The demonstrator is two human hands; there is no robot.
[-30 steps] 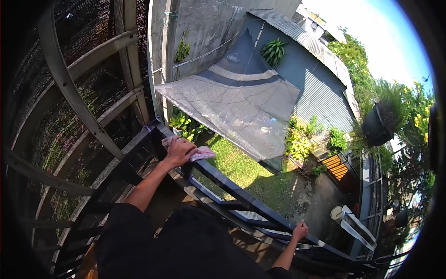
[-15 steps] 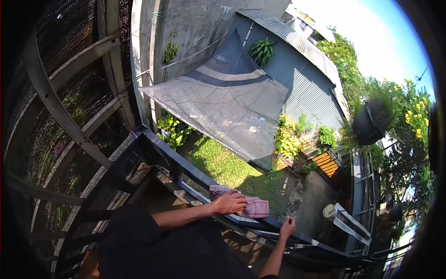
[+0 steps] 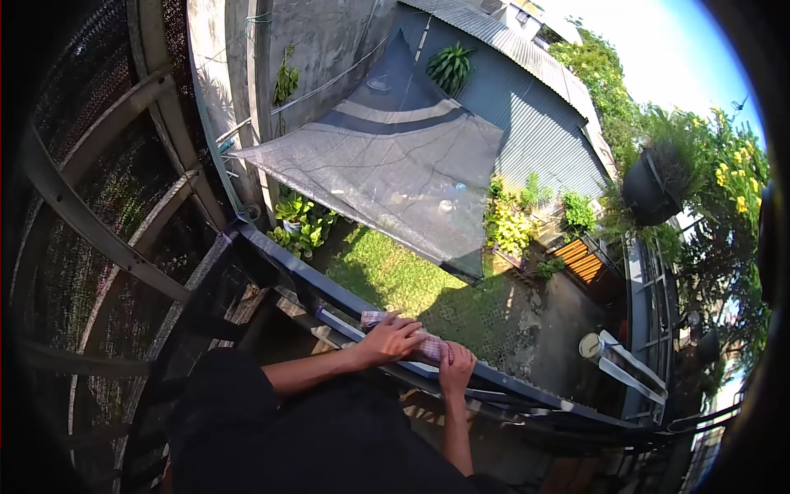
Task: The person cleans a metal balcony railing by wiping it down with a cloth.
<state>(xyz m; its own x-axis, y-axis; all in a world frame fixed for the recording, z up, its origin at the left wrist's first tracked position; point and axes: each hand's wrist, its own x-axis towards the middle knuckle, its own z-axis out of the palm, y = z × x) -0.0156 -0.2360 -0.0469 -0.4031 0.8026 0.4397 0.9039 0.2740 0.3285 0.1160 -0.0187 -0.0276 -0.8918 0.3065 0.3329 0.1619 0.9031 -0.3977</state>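
Note:
A red-and-white checked cloth (image 3: pixel 429 348) lies bunched on the dark metal railing (image 3: pixel 304 271). My left hand (image 3: pixel 390 339) presses on the cloth's left part, its fingers curled round it. Close by on the right, my right hand (image 3: pixel 457 367) grips the cloth's right end, fingers bent over it. The palms and the underside of the cloth are hidden.
A grey shade net (image 3: pixel 387 177) hangs beyond the railing above grass (image 3: pixel 395 272). Slatted framework (image 3: pixel 90 222) curves along the left. At the right are a hanging black pot (image 3: pixel 647 191) and a round-ended pale object (image 3: pixel 590 346).
My left hand slid the cloth rightward along the railing from the left corner, then stopped near its middle. My right hand moved left off the bare rail and took hold of the cloth.

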